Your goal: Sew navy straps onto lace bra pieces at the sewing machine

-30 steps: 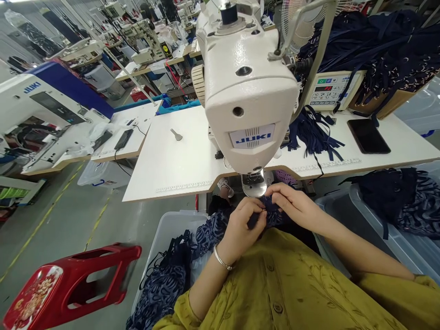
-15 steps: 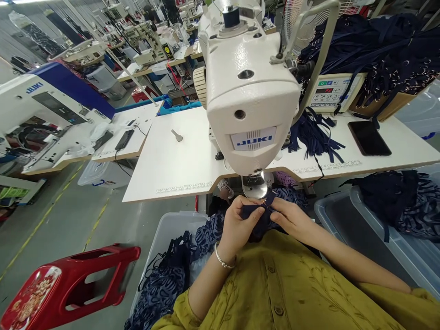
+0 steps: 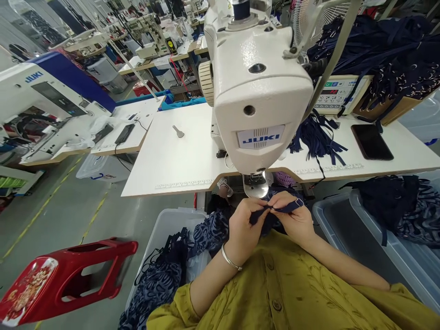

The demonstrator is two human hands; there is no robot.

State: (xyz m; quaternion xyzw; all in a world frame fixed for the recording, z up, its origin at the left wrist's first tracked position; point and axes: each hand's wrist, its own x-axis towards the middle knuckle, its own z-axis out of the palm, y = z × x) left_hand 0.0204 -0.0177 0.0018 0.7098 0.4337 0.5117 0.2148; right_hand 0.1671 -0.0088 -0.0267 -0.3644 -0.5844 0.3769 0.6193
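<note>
Between my two hands, just below the sewing machine's rounded metal bed, a dark navy strap (image 3: pixel 287 207) is pinched. My left hand (image 3: pixel 246 225) is closed, thumb and fingertips gripping the strap's left part along with some navy fabric. Fingertips almost touching it, my right hand (image 3: pixel 294 221) is closed on the same strap. A metal ring or slider (image 3: pixel 299 202) on the strap's end lies over my right fingers. The white sewing machine (image 3: pixel 257 96) stands right in front. Patterned navy garment cloth (image 3: pixel 210 233) hangs to the left of my hands; the part under them is mostly hidden.
A white table (image 3: pixel 175 160) carries a small metal piece (image 3: pixel 178 132), a bundle of navy straps (image 3: pixel 321 137), a phone (image 3: pixel 371 142) and a control box (image 3: pixel 343 95). Plastic bins with garments flank me, including a left bin (image 3: pixel 156 229). A red stool (image 3: pixel 68 279) lies at left.
My right hand has moved in against my left and turned, fingers curling closer round the strap. The metal ring end now points right over my right hand. The view has shifted slightly.
</note>
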